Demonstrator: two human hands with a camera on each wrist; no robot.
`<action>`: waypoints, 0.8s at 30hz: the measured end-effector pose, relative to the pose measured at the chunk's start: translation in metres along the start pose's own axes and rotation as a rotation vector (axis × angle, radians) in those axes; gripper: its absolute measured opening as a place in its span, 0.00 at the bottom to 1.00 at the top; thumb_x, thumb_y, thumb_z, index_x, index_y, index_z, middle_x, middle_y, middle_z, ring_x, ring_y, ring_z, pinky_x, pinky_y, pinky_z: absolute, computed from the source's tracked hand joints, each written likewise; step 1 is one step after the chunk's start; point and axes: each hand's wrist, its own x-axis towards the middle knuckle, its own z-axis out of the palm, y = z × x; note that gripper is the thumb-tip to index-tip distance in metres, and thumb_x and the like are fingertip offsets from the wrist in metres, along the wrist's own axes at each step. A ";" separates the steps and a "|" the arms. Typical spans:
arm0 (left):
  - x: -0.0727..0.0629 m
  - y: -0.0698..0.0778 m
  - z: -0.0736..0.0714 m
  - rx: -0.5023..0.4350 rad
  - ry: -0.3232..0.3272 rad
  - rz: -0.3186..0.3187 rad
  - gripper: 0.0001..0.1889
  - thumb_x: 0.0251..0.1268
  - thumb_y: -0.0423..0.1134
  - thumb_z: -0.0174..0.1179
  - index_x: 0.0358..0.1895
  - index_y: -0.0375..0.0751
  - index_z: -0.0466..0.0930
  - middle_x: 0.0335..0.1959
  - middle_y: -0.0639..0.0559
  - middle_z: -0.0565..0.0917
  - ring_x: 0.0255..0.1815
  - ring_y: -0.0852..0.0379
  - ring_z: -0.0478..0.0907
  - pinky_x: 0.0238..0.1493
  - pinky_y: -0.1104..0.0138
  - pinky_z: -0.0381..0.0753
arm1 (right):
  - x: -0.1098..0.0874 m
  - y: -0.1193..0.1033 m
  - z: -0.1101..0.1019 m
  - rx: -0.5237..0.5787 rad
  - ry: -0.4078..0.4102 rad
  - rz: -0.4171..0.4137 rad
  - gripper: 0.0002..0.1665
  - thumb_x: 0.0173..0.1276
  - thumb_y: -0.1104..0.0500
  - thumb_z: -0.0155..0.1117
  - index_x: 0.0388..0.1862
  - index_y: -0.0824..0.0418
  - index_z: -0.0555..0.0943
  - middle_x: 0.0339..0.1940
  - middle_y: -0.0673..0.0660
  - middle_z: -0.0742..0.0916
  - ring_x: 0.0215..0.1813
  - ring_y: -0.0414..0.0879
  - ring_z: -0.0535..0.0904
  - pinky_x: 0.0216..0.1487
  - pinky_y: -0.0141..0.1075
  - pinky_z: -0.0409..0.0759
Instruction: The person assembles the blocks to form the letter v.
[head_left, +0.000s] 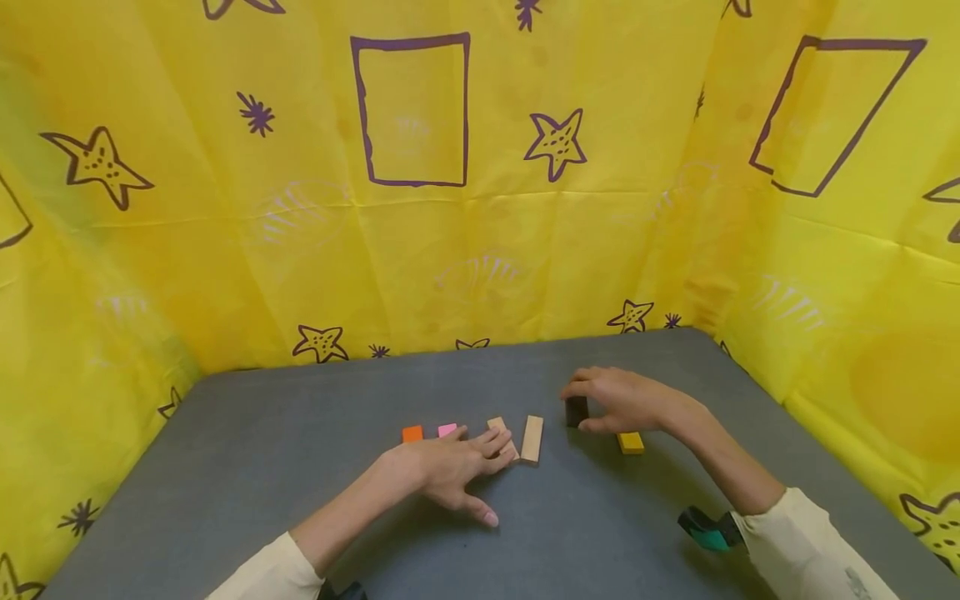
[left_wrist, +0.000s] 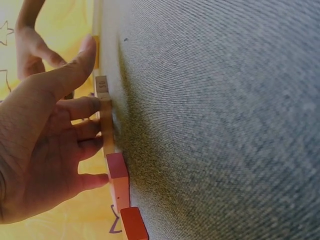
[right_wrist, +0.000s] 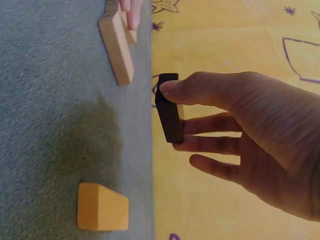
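A black block (right_wrist: 170, 112) is pinched between the thumb and fingers of my right hand (head_left: 626, 398), lifted off the table as the right wrist view shows. Below that hand lies a yellow block (head_left: 631, 442). My left hand (head_left: 457, 468) reaches over the row with its fingers extended and thumb spread apart. Its fingertips rest on a plain wooden block (head_left: 497, 424), which lies slightly tilted. Another wooden block (head_left: 532, 440) lies just to the right of it. Close to the left little finger is a pink block (left_wrist: 119, 175), with an orange block (head_left: 412, 434) farther left.
The blocks lie on a dark grey table (head_left: 300, 433). Yellow cloth (head_left: 420, 250) with purple stars and frames hangs behind the table and along both sides. A black and teal strap (head_left: 708, 533) hangs at the right wrist.
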 end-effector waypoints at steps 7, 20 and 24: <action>0.001 0.000 0.000 -0.001 -0.003 -0.006 0.50 0.67 0.71 0.59 0.86 0.54 0.51 0.89 0.52 0.45 0.90 0.54 0.45 0.86 0.41 0.49 | 0.012 -0.004 -0.003 0.015 0.032 0.007 0.25 0.69 0.55 0.74 0.64 0.58 0.82 0.58 0.57 0.86 0.56 0.54 0.84 0.60 0.52 0.85; -0.001 0.001 0.001 -0.011 0.008 -0.011 0.50 0.68 0.70 0.59 0.86 0.52 0.52 0.89 0.51 0.45 0.90 0.54 0.45 0.86 0.41 0.48 | 0.042 -0.001 0.001 0.024 0.013 0.019 0.24 0.70 0.52 0.73 0.62 0.58 0.84 0.57 0.58 0.86 0.55 0.54 0.83 0.60 0.51 0.85; -0.001 0.002 0.001 -0.016 0.013 -0.009 0.50 0.68 0.70 0.60 0.86 0.53 0.52 0.89 0.51 0.45 0.90 0.54 0.45 0.86 0.41 0.49 | 0.048 0.004 0.005 0.022 0.006 0.031 0.24 0.70 0.52 0.73 0.62 0.59 0.84 0.58 0.59 0.86 0.56 0.53 0.83 0.61 0.52 0.84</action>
